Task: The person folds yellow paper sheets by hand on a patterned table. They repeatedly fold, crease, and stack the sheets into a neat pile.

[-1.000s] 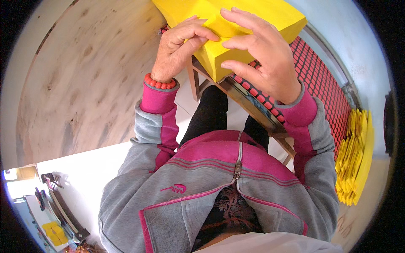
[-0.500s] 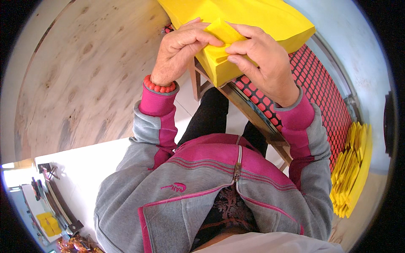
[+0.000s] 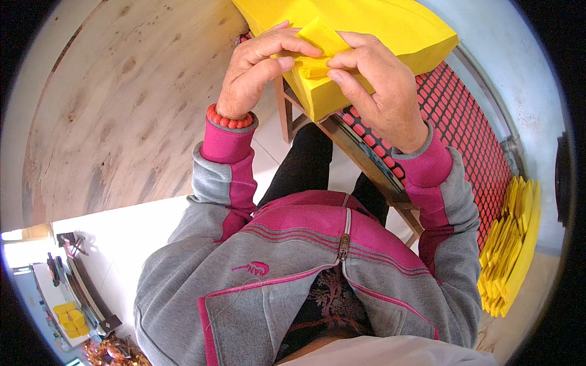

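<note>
In the head view, a pale blue wall (image 3: 537,104) ran down the right side, and a big plywood board (image 3: 122,116) with brown knots filled the upper left. Below the board was a bright white floor (image 3: 131,244). A red-and-black patterned cover (image 3: 461,116) lay on a wooden table (image 3: 366,165) in front of the person. The big yellow bag (image 3: 390,21) was on the table at the top, with one end turned toward the person. A small yellow flap (image 3: 321,35) stuck up at that end, between the two hands. The left hand (image 3: 253,70) was partly open, with its thumb and first finger apart. Its first finger lay on the bag's end by the flap. A red bead bracelet (image 3: 229,119) went around that wrist. The right hand (image 3: 381,85) was curled, and its thumb and first finger were close together at the other side of the flap. I cannot tell if they pinched it. A stack of folded yellow pieces (image 3: 508,250) stood by the wall at the right. Small yellow things (image 3: 71,320) sat on a white surface at the lower left.
</note>
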